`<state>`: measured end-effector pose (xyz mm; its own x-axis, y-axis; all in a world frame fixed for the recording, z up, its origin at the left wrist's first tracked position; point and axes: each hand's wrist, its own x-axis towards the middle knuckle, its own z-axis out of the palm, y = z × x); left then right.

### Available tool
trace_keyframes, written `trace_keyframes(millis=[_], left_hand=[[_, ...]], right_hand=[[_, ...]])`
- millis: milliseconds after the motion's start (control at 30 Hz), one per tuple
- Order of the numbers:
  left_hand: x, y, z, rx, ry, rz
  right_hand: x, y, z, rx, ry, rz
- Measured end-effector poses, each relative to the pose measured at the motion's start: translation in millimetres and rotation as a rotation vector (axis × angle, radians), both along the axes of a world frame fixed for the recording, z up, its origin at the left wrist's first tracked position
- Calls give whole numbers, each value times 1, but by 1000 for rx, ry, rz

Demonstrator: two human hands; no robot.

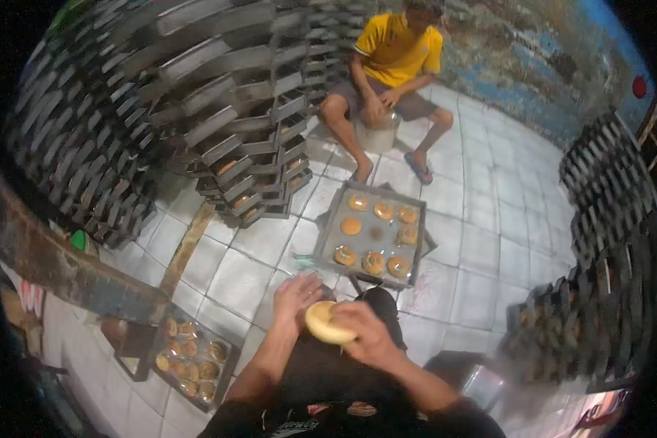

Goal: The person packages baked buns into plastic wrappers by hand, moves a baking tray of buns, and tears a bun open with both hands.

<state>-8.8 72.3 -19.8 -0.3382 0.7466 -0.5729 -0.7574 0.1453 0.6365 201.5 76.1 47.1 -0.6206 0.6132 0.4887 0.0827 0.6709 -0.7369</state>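
Observation:
In my right hand [365, 334] is a round, pale golden bun [324, 325], held over my lap with the fingers over its top and side. My left hand [296, 297] is just left of the bun, its fingers stretched out and nothing seen in it. Beyond both hands, a dark square tray [418, 252] holds several browned buns, such as an orange-brown bun [350, 225] at its left. Some of these look shiny, as if in clear plastic. Near my left hand, a bit of greenish clear material [304, 257] lies by the tray's left corner.
A second tray [228, 371] of shiny packed buns lies at the lower left. Tall stacks of dark trays [248, 117] rise at the left, and more stacks [562, 328] stand at the right. A person in a yellow shirt [398, 51] sits opposite, hands at a pale container [377, 131].

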Motion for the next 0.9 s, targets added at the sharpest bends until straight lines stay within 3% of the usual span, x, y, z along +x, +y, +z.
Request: trace_keyframes(millis=[33, 100, 167, 233, 333, 400, 467, 533, 567, 667, 733, 767, 833, 900], left_hand=[[6, -1, -8, 54, -45, -41], [24, -10, 5, 172, -129, -22], [31, -21, 20, 165, -51, -79], [35, -36, 35, 182, -332, -219], [34, -57, 39, 349, -285, -254], [9, -62, 30, 449, -350, -277], [6, -73, 2, 392, -241, -171], [31, -86, 8, 308, 31, -20], [46, -95, 34, 359, 77, -79], [38, -90, 48, 325, 205, -47], [10, -74, 65, 530, -362, -95], [17, -67, 53, 522, -377, -94], [43, -44, 18, 433, -31, 46], [48, -40, 17, 401, 24, 100]], right_hand=[[1, -8, -4, 200, -59, 63], [2, -7, -25, 216, -112, -106], [4, -8, -18, 318, -64, -241], [0, -12, -3, 404, -43, -129], [-16, -31, 11, 431, -198, -245], [-36, -51, 2, 339, -215, -162], [-48, -67, -23, 271, -283, -25], [-55, -54, -37, 306, -282, -109], [-52, -51, -38, 338, -313, -184], [-48, -44, -14, 339, -359, -131], [-48, -45, 7, 195, -247, -41], [-53, -38, -2, 187, -261, -43], [-61, -17, -31, 282, -391, -145], [-55, -12, -6, 268, -390, -129]])
